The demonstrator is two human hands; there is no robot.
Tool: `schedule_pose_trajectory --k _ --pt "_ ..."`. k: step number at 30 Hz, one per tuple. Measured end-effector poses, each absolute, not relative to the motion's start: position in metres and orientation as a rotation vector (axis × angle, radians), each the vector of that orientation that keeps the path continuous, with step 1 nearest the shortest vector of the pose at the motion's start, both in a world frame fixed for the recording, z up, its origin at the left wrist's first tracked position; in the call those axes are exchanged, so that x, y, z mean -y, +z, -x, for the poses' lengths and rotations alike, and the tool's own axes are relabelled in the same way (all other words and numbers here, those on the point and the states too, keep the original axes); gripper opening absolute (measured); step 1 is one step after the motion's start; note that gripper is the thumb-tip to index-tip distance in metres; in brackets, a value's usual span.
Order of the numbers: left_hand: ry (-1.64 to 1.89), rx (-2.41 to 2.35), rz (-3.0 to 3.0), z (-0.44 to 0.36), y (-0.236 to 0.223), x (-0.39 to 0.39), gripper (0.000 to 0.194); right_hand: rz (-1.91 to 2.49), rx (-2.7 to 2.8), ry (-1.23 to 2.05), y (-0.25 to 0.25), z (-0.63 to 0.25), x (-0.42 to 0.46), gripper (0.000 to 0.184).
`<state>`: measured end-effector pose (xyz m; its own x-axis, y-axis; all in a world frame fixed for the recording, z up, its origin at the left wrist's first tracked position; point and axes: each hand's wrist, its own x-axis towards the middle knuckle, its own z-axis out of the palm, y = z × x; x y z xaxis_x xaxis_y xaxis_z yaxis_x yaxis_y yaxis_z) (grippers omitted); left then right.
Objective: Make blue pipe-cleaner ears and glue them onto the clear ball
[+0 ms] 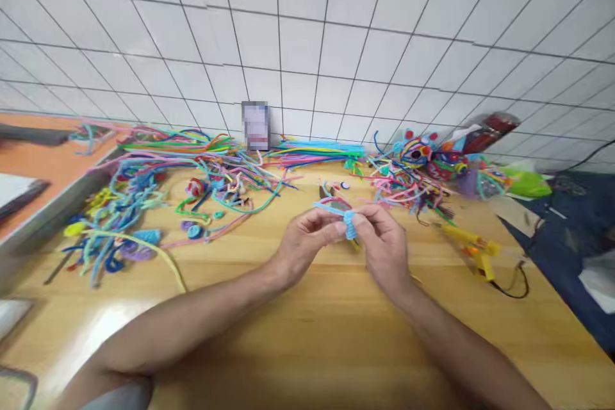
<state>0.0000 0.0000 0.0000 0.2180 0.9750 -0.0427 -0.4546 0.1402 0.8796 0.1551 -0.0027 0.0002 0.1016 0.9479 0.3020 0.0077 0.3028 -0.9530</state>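
Between my two hands is a light blue coil of pipe cleaner [350, 225], with a straight end sticking out to the upper left. My left hand [310, 237] pinches it from the left with thumb and fingers. From the right, my right hand [384, 240] grips the same coil, its thumb pressed on the front. Partly hidden behind the hands, a tool that looks like pliers or scissors [331, 198] lies on the wooden table [288, 346].
Loose pipe cleaners [106, 230] lie heaped at the left, and long ones [317, 152] run along the tiled wall. A phone-like device [255, 125] leans there. To the right are a yellow glue gun [473, 250] with a cord and colourful finished figures [418, 152].
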Motion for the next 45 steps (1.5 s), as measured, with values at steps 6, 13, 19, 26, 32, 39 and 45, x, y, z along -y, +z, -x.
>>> schedule_pose_trajectory --k 6,13,19,26,32,39,45 --pt "1.201 -0.79 -0.756 -0.008 -0.016 -0.003 0.044 1.084 1.283 0.935 -0.008 -0.154 0.002 0.011" --pt "1.237 -0.795 -0.729 -0.006 -0.01 -0.003 0.044 1.049 1.28 0.979 -0.021 -0.153 0.0 0.013" --pt "1.289 -0.724 -0.809 -0.005 0.006 0.004 0.042 1.007 1.351 0.911 -0.012 -0.157 0.003 0.012" --pt "1.267 -0.723 -0.884 0.003 0.012 0.005 0.043 1.004 1.342 0.932 0.008 -0.156 0.012 0.016" --pt "1.297 -0.662 -0.879 0.007 0.022 0.01 0.042 0.942 1.364 0.902 0.02 -0.155 0.025 0.027" --pt "1.244 -0.682 -0.915 0.008 0.026 0.014 0.041 0.959 1.432 0.726 0.016 -0.155 0.031 0.02" --pt "1.176 -0.737 -0.975 0.009 0.026 0.012 0.039 0.97 1.581 0.538 0.011 -0.161 0.032 0.016"
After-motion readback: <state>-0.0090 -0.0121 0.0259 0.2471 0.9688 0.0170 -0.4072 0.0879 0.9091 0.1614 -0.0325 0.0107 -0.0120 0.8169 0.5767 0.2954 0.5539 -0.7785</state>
